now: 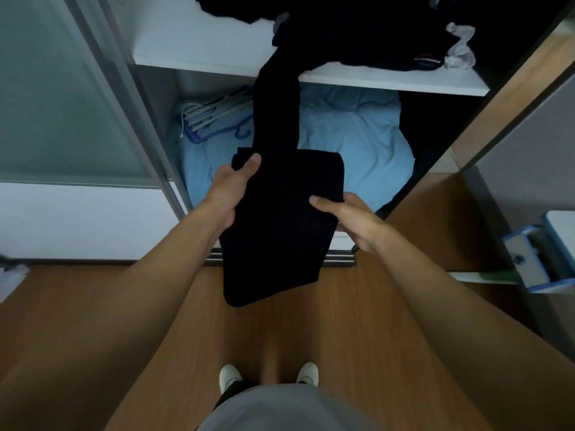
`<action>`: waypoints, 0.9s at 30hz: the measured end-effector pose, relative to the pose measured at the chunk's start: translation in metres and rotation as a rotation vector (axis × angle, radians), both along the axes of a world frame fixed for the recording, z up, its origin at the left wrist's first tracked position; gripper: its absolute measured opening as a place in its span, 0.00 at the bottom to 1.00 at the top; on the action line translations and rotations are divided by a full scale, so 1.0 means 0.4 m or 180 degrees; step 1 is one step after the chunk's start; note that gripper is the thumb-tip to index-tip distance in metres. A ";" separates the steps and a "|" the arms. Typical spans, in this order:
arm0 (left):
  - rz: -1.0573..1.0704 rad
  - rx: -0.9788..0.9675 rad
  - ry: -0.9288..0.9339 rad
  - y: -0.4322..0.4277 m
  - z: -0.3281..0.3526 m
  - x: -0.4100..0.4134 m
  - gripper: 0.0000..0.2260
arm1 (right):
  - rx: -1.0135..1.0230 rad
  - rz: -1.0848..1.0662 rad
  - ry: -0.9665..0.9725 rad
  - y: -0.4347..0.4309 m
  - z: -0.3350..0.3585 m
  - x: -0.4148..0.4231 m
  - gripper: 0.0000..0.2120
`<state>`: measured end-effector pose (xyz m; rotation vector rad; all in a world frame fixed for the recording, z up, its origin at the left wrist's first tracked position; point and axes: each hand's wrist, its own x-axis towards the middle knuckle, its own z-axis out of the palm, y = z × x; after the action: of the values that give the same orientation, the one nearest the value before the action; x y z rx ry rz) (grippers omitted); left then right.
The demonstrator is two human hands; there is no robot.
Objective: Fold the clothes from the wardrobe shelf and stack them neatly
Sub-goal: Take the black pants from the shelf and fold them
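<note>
Mid-frame, before open wardrobe: left hand (231, 194) and right hand (348, 219) grip dark garment (280, 228), partly folded, one end trailing up to shelf (199, 45). Dark heap (357, 29) on shelf at top unfolded. No finished stack visible; most work left.

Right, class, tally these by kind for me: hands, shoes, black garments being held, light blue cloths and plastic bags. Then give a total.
Hands: 2, left hand, right hand
Shoes: 2, left shoe, right shoe
Held black garment: 1
Crumpled light blue cloth: 1
Clear plastic bag: 1
Total: 7
</note>
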<state>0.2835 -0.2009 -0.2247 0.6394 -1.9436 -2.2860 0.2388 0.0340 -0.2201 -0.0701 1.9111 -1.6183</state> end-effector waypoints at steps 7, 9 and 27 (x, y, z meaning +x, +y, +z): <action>0.0410 -0.0136 -0.0032 -0.045 0.008 0.002 0.19 | -0.0493 -0.0428 0.0320 -0.046 0.008 0.000 0.11; 0.0521 -0.0192 -0.0019 -0.083 0.009 0.018 0.26 | -0.0380 -0.0349 0.0574 -0.083 0.021 -0.002 0.11; -0.1171 -0.1072 0.0156 -0.200 0.007 0.091 0.37 | -0.0817 -0.0721 0.0304 -0.165 0.114 -0.051 0.12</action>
<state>0.3199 -0.2810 -0.2217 0.2022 -2.5134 -2.0366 0.2185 -0.0320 -0.1746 -0.0381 1.8236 -2.0405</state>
